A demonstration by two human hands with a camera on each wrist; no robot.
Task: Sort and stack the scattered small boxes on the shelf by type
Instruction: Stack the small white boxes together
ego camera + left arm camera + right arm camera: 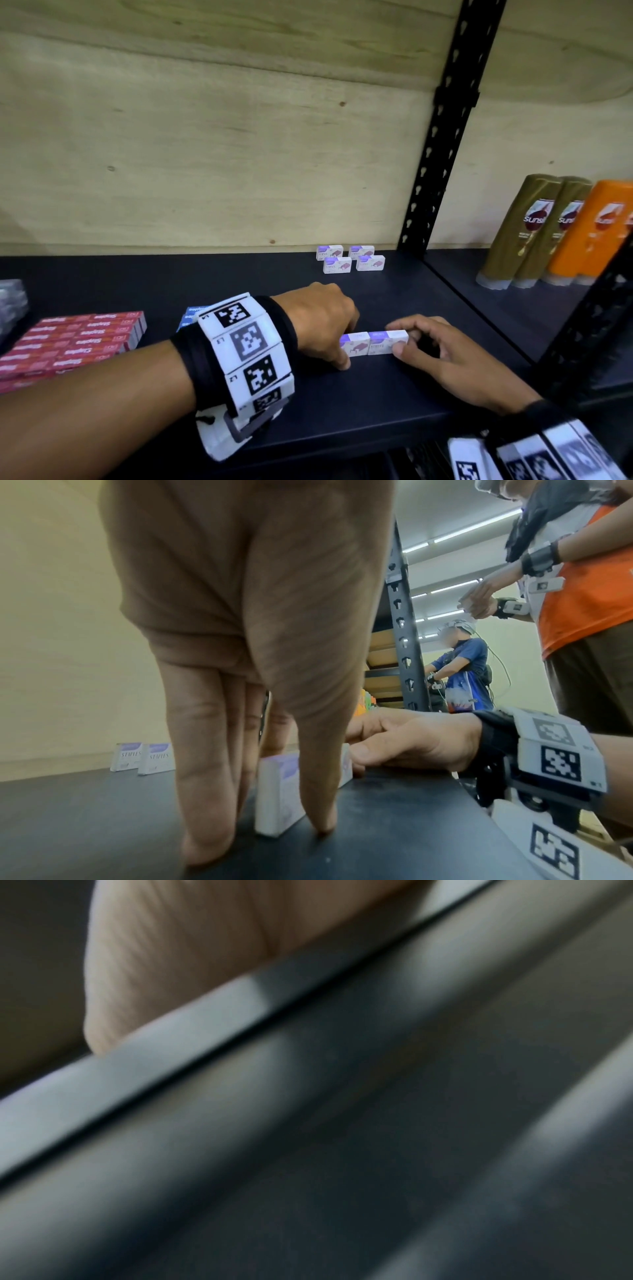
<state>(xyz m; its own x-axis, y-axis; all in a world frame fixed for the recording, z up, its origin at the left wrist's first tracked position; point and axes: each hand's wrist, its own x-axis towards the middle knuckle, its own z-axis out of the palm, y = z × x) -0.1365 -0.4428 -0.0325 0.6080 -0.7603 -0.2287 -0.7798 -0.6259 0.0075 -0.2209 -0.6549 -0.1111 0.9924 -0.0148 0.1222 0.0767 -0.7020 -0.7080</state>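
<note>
Two small white and purple staple boxes stand end to end on the black shelf (239, 281). My left hand (344, 346) holds the left box (358, 345), thumb in front and fingers behind it. In the left wrist view that box (277, 791) sits between my left hand's (265, 834) thumb and fingers. My right hand (406, 342) pinches the end of the right box (387, 342). Several matching boxes (349, 258) stand grouped at the back by the wall. The right wrist view is blurred and shows only a finger (171, 961).
Red staple boxes (75, 339) lie packed at the left, with blue boxes (188, 317) partly hidden behind my left wrist. Shampoo bottles (548, 233) stand at the right past a black upright post (438, 137). Other people (459, 669) work behind.
</note>
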